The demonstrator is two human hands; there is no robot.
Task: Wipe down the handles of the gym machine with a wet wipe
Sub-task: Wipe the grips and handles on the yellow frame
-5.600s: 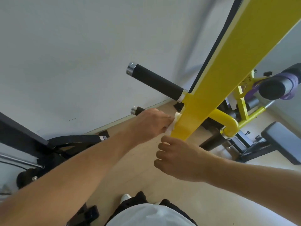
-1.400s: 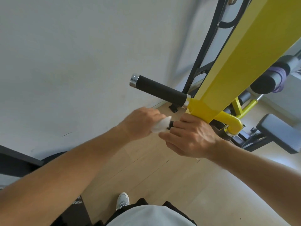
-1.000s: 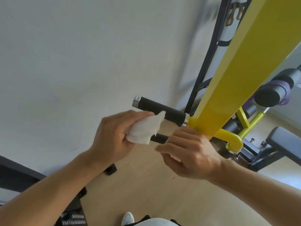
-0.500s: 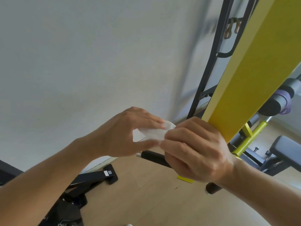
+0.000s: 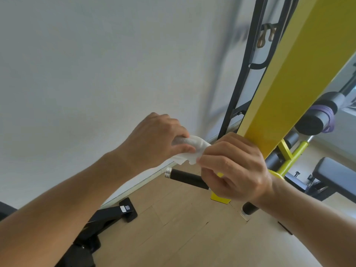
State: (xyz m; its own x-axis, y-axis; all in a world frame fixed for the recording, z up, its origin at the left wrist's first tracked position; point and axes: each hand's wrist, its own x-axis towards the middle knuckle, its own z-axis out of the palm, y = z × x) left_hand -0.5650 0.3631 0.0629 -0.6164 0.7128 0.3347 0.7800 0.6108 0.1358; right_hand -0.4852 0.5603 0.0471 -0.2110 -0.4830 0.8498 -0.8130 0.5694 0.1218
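A crumpled white wet wipe (image 5: 189,151) is held between both hands in front of the yellow machine beam (image 5: 289,74). My left hand (image 5: 156,137) grips its left part with curled fingers. My right hand (image 5: 233,166) pinches its right edge. Just below the hands a black handle (image 5: 185,176) with a silver end cap sticks out to the left from the beam. The silver-capped end of another black handle (image 5: 248,209) shows under my right wrist. Neither hand touches a handle.
A white wall fills the left and top. A black frame with hooks (image 5: 256,64) stands behind the beam. A black machine foot (image 5: 113,212) lies on the wooden floor at lower left. Foam rollers (image 5: 317,116) and a padded bench (image 5: 335,176) are at right.
My left hand pulled the wipe off the lower handle and rose with it. My right hand came up and took hold of the wipe's other edge. The view tilted upward.
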